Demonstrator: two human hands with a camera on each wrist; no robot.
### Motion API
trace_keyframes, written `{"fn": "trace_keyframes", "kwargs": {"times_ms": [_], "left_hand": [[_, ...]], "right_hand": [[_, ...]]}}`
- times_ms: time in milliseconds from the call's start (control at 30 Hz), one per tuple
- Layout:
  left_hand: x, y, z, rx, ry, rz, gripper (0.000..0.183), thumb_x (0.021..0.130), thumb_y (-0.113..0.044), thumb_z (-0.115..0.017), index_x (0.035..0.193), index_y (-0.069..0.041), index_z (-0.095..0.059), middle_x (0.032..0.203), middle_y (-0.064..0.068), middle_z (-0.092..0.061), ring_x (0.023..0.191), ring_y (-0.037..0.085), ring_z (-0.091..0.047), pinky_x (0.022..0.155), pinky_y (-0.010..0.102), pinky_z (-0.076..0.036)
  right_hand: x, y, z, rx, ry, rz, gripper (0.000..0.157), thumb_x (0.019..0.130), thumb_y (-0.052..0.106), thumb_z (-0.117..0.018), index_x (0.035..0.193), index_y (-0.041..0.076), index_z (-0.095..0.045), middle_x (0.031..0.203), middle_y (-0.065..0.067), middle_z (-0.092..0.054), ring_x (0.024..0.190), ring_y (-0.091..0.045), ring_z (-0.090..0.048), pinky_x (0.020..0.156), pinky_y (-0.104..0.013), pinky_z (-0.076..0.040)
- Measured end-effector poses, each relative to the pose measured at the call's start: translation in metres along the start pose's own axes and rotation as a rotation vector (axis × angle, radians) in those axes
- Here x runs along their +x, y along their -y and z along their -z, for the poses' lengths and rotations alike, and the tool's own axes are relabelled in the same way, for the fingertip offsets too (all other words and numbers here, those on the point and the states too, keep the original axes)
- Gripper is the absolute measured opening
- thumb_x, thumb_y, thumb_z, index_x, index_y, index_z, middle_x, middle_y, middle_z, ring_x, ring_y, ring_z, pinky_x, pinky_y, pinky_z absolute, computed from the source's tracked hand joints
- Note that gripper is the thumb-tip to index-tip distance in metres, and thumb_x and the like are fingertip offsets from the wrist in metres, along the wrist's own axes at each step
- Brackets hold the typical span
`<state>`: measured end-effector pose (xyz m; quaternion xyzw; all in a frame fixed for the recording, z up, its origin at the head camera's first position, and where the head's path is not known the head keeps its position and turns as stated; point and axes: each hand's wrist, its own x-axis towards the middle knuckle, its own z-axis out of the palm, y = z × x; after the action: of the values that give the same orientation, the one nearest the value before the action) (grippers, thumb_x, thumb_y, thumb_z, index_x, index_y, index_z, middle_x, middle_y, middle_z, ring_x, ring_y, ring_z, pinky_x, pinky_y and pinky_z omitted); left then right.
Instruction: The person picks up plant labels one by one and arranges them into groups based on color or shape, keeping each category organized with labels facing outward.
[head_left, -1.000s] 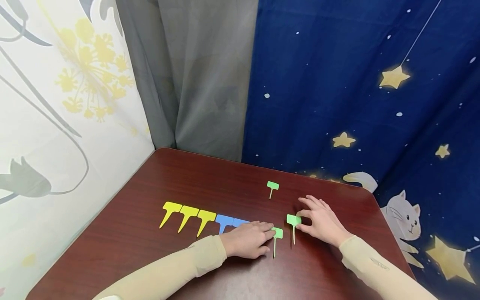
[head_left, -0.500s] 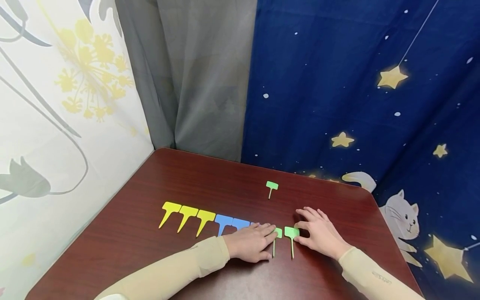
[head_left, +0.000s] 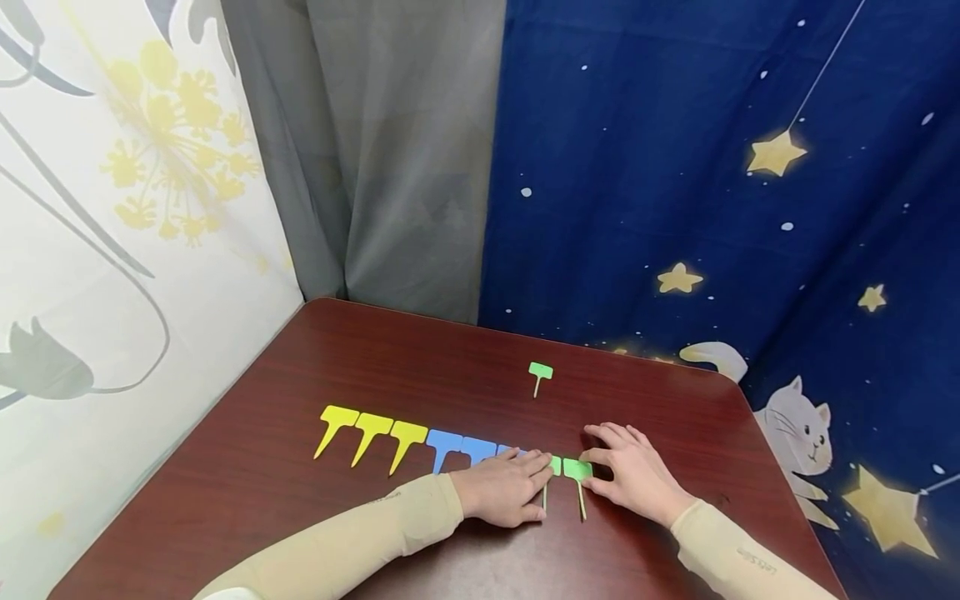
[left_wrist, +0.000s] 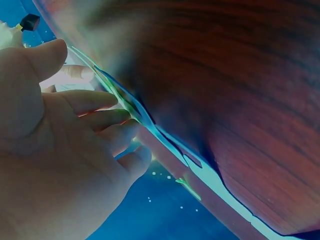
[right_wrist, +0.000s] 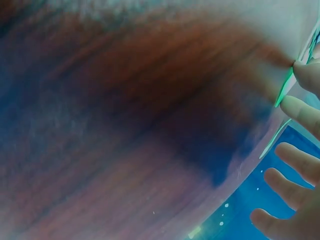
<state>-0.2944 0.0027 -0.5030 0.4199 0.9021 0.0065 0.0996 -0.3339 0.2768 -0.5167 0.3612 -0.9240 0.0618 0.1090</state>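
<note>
A row of T-shaped plant labels lies on the table: three yellow labels point(head_left: 373, 423), then blue labels point(head_left: 444, 440), then two green ones at the right end. My left hand point(head_left: 501, 490) rests flat with extended fingers over the last blue label and the left green plant label point(head_left: 556, 467), partly hiding both. My right hand point(head_left: 633, 473) pinches the right edge of the other green plant label point(head_left: 576, 469) between thumb and forefinger, its other fingers spread. That label sits close beside its green neighbour. In the right wrist view, thumb and forefinger touch the green label's edge point(right_wrist: 284, 92).
Another green plant label point(head_left: 540, 370) lies apart, farther back on the dark red wooden table point(head_left: 420, 358). A grey curtain point(head_left: 420, 167) and a blue starry curtain point(head_left: 600, 208) hang behind the table, and a white patterned cloth point(head_left: 187, 308) hangs at the left.
My right hand has drawn the green label towards me and slightly left, level with the row and up close to the other green label. The left hand has stayed nearly in place.
</note>
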Motion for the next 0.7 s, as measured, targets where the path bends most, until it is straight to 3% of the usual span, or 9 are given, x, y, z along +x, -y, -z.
{"fn": "trace_keyframes", "kwargs": {"times_ms": [500,700], "left_hand": [[0.003,-0.001,-0.003,0.032,-0.008,0.014,0.069,0.103,-0.056,-0.045,0.158,-0.014,-0.036,0.165,0.001,-0.025,0.150,0.015,-0.023,0.120,0.038,-0.023],[0.000,-0.002,-0.002,0.041,-0.026,-0.002,0.070,0.103,-0.055,-0.045,0.158,-0.013,-0.035,0.165,0.004,-0.025,0.150,0.017,-0.023,0.121,0.041,-0.022]], "right_hand": [[0.000,-0.001,0.000,-0.003,-0.021,-0.008,0.027,0.082,0.049,-0.081,0.102,0.031,-0.079,0.135,-0.004,-0.060,0.127,-0.026,-0.051,0.104,-0.060,-0.038],[0.018,-0.009,0.010,0.054,-0.062,-0.061,0.030,0.082,0.044,-0.082,0.106,0.026,-0.078,0.134,-0.006,-0.061,0.125,-0.030,-0.054,0.101,-0.059,-0.040]]}}
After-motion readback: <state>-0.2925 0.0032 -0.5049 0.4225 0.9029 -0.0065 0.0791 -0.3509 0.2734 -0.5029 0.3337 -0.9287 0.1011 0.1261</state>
